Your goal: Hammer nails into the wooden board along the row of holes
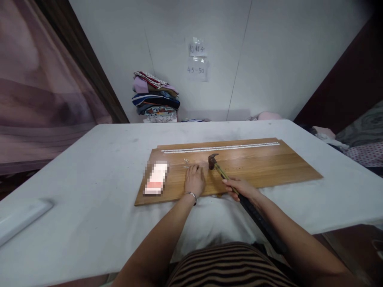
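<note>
My right hand (241,188) is wrapped round the handle of a claw hammer (221,171). The rusty hammer head hangs over a wooden board (263,159), just right of my left hand (195,178). That hand rests on the board, palm down, fingers forward and slightly apart; what lies under the fingertips is hidden. Several loose nails (186,161) lie just beyond its fingers. A short row of small dark points (236,168), perhaps nails, runs along the board to the right of the hammer head.
Two white measuring strips (221,148) lie along the board's far edge. A blurred-out, phone-like object (157,177) is on its left end. The board lies on a white-covered table (98,171). Folded cloths (157,97) are stacked by the wall, below handwritten paper notes (197,69).
</note>
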The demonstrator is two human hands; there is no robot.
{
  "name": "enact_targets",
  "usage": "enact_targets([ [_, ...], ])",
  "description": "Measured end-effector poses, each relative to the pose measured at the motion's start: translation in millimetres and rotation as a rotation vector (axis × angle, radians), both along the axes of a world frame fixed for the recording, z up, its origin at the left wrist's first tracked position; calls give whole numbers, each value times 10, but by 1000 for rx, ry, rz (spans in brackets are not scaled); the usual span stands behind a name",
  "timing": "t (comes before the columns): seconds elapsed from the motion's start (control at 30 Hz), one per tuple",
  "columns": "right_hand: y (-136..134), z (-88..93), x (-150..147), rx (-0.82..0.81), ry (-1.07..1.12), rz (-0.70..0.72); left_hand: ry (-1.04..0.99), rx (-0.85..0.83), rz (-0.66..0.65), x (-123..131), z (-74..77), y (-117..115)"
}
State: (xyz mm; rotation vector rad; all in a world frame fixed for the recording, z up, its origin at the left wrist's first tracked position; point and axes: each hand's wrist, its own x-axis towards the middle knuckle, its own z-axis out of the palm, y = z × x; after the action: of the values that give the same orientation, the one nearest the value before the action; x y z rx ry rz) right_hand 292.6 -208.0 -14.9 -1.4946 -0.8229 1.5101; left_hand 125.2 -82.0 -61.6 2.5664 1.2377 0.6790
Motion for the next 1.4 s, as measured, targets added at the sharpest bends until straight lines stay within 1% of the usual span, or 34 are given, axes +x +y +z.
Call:
enact_targets([
  [0.2, -8, 22, 1, 6, -4, -20, 11, -3, -8, -6, 10, -2],
  [0.43, -7, -6, -12, -15, -3, -29, 8, -4, -1, 2, -8, 7],
  [0.73, -17, 36, -17, -17, -23, -12, 16, -28, 1, -2, 20, -4],
  [1.0, -22, 47, -31, 1, -1, -23, 4, -15, 0, 3, 4, -6],
  [1.13, -18, 44, -25, 20, 9, -24, 10, -37, 0, 1, 42, -18],
  [1.27, -12, 15, -18, 0, 1, -17, -6, -56, 0, 0, 81, -32],
  [1.4, -20, 20, -19, -10, 7, -13, -2, -38, 5, 0, 54, -23],
])
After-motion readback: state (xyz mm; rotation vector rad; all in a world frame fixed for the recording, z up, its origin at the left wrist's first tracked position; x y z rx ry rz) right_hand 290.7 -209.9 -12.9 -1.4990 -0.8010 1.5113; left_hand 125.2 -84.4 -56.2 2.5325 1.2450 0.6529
